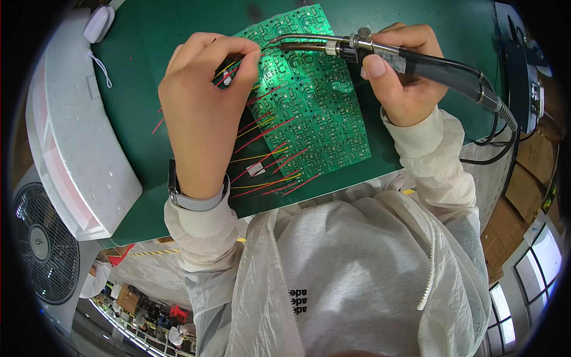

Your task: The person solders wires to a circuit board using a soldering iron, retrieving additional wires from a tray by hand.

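My left hand [202,95] is closed in a pinch at the upper left edge of a green panel of circuit boards [330,113]. A thin wire [229,69] runs into its fingertips, and the pinched end is hidden. In my right hand [410,89] is a soldering iron [440,66] with a curved metal feed tube [309,37] clamped along it. The iron's tip [291,46] points left, just over the panel and close to my left fingertips. Several red and yellow wires [262,134] stick out along the panel's left edge, some with a small white connector [256,169].
The panel lies on a green work mat [416,15]. A long white foam box [77,131] borders the left side, with a white oval object [99,24] on its far end. A fan [44,244] stands lower left. The iron's black cable [505,149] trails right, near cardboard boxes [523,184].
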Tool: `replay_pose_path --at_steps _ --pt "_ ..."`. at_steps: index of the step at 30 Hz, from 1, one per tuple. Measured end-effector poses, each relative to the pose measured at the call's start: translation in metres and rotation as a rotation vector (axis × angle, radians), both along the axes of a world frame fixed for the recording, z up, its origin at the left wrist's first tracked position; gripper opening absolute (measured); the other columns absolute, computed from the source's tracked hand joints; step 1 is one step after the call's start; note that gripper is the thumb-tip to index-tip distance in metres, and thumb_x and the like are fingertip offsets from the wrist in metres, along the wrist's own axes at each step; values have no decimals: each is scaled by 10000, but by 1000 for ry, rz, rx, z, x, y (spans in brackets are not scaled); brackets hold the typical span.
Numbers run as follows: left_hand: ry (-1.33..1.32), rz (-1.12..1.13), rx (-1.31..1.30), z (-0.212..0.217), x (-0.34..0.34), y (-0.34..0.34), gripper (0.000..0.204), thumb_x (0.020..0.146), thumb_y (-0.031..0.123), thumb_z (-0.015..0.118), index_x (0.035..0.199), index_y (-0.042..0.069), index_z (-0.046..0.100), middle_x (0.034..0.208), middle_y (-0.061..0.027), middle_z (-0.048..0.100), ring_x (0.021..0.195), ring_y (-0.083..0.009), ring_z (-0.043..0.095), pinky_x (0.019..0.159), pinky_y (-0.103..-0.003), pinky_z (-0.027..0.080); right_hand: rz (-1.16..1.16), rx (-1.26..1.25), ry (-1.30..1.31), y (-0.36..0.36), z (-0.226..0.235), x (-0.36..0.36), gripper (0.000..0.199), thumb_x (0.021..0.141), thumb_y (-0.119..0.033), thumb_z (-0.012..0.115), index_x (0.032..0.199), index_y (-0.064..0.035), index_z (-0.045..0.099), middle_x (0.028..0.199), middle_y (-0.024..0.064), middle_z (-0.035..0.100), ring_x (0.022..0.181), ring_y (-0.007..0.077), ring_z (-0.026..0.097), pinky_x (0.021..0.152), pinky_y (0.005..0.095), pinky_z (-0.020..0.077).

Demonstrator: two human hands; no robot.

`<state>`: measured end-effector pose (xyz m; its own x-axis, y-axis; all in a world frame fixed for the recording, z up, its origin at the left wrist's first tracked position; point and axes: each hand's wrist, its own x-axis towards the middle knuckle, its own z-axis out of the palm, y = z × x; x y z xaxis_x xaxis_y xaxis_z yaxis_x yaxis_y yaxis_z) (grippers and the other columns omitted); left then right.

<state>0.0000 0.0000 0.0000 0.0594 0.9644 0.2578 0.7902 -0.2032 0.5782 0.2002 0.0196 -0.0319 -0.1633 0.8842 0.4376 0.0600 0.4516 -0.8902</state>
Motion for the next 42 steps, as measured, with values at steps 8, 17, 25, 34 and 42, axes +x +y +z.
replay_pose_path --at_steps 8,17,25,34,42 --pt "2 9 23 -3 -1 -1 66 691 32 603 752 11 591 736 -47 566 647 -132 529 598 -210 414 56 103 -2 4 -3 0 241 701 -82 629 821 34 455 679 104 526 553 104 464 507 203 379" --pt "15 32 68 -6 3 -3 68 678 25 609 745 14 595 740 -52 569 674 -146 541 618 -226 423 82 106 -35 4 -1 1 244 698 -88 631 816 35 456 688 106 533 588 112 461 534 205 371" --pt "68 36 90 -5 4 -4 66 663 32 615 726 26 598 737 -53 567 677 -160 537 615 -237 423 82 152 -77 5 0 0 234 699 -84 622 818 35 460 675 106 533 578 112 455 527 210 369" --pt "139 46 125 -4 7 -4 68 650 42 619 714 46 598 735 -39 563 669 -169 523 592 -251 421 67 158 -55 5 -4 0 253 708 -103 621 830 36 449 674 109 521 570 107 443 519 206 362" --pt "133 32 134 -5 6 -4 69 645 38 623 707 48 594 732 -36 560 652 -166 513 569 -251 416 52 193 -73 4 -4 0 262 709 -107 622 842 33 445 674 112 522 577 116 459 521 208 372"
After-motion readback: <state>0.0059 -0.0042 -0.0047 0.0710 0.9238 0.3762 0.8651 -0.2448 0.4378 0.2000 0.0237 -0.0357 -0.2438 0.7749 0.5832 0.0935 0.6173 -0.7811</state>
